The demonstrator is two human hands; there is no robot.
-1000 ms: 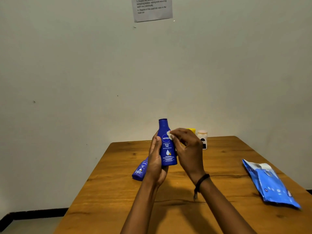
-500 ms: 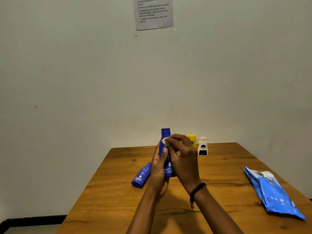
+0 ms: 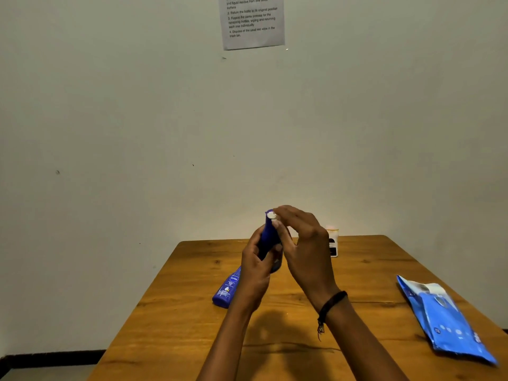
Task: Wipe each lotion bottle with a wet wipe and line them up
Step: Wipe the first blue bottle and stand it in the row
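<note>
My left hand grips a dark blue lotion bottle upright above the wooden table. Its lower half is hidden by my fingers. My right hand pinches a small white wet wipe against the bottle's cap at the top. A second blue lotion bottle lies on its side on the table, just left of my left wrist. A white bottle with a black label stands at the table's far edge, partly hidden behind my right hand.
A blue wet-wipe pack lies near the table's right edge. A printed instruction sheet hangs on the pale wall above. The table's left edge drops to a floor with dark skirting.
My right hand slid the wipe from the bottle's label up to its cap. The bottle turned so its label no longer faces me. A yellow bottle at the back is now hidden.
</note>
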